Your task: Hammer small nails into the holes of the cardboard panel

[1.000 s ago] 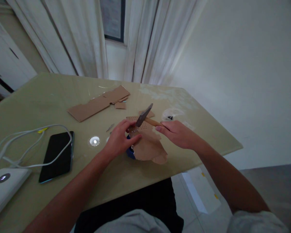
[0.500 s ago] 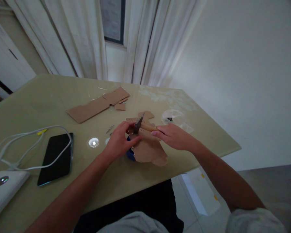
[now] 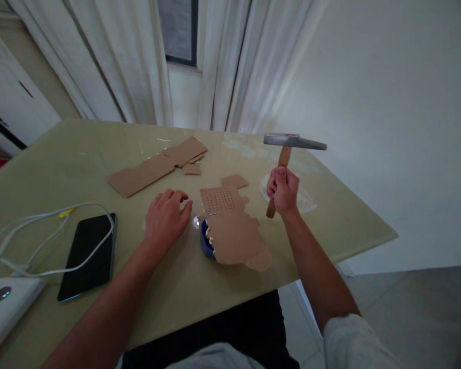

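My right hand (image 3: 283,188) is wrapped round the wooden handle of a hammer (image 3: 295,140) and holds it up above the right side of the table, head uppermost. My left hand (image 3: 167,215) is low over the table, fingers bent, with a gap between thumb and forefinger. A small slim thing partly shows in that gap, too little to name. To its right, a torn-edged cardboard piece (image 3: 234,233) with rows of small holes lies over a dark blue container (image 3: 206,243), mostly hidden beneath it. Neither hand touches this cardboard.
Cardboard offcuts (image 3: 157,169) lie at the back, and a small scrap (image 3: 235,181) sits behind the holed piece. A clear plastic bag (image 3: 305,201) is beyond my right hand. At left are a phone (image 3: 86,259), a white cable (image 3: 94,204) and a white device (image 3: 13,302).
My right hand has lifted the hammer off the cardboard, up and to the right. My left hand has let go of the cardboard's edge and moved left.
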Tool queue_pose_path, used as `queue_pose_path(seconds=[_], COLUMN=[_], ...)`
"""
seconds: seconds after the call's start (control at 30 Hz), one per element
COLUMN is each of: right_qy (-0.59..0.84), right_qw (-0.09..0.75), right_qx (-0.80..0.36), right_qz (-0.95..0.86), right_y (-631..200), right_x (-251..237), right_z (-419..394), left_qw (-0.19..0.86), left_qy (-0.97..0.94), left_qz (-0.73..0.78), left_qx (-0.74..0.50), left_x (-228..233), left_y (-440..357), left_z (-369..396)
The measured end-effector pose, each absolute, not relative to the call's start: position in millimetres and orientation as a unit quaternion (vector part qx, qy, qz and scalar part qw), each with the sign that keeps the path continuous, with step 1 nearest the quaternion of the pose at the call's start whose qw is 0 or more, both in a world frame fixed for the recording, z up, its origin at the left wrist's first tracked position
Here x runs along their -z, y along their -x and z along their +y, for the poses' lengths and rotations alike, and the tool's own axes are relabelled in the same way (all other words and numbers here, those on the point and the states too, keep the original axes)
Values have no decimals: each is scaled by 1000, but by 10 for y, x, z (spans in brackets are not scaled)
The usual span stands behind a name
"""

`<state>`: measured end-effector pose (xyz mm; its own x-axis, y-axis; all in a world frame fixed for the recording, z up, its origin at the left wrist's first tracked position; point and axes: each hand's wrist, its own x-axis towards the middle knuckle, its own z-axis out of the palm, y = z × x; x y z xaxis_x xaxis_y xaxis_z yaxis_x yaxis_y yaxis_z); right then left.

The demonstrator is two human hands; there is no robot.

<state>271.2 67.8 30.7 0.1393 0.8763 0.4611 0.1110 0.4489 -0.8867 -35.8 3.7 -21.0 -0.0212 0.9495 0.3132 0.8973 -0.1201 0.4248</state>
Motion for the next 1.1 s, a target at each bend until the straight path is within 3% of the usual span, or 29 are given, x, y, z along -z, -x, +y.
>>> queue_pose_path(seconds=[0.1,0.27,0.7,1.1], right_qy=[397,364,361,373], right_qw=[667,693,698,681], right_qx=[-308,-307,-309,-300], right_qz=[-550,-540,-535,-553], right_y=[-2694,-2746,-2868,-2908], right_x=[-219,-64,-47,-58], right_z=[806,773,677,697], left_qw=[22,53,112,39], left_qy=[-701,-696,-715,-706], left_qz=[693,708,666,686], left_qx=[-168,-101,-183,-173], left_x=[252,312,483,487], left_y=[406,466,614,523], left_z=[34,43,46,75])
